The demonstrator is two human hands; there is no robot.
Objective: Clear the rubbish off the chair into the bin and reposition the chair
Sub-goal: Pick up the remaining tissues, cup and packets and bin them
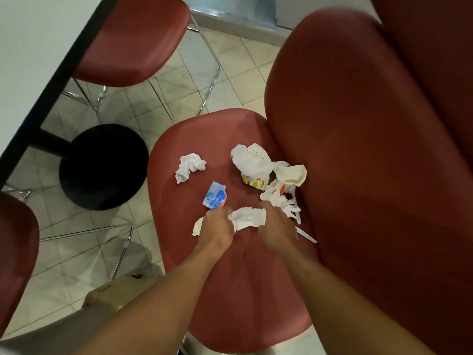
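Observation:
The red chair seat (230,290) carries scattered rubbish. My left hand (217,226) grips a crumpled white tissue (248,217), which sticks out on both sides of the fist. My right hand (277,229) is motion-blurred at that tissue's right end, and its fingers cannot be made out. Farther up the seat lie another balled tissue (190,166), a blue tissue packet (215,196), a crushed dotted paper cup (253,165), a cream napkin (291,174), torn tissue scraps (277,198) and a white plastic stick (305,235).
The chair's red backrest (358,149) rises on the right. A brown cardboard box (115,290) stands on the tiled floor at lower left. A white table (30,47) on a black round pedestal base (102,167) is at the left, with other red chairs (133,39) around it.

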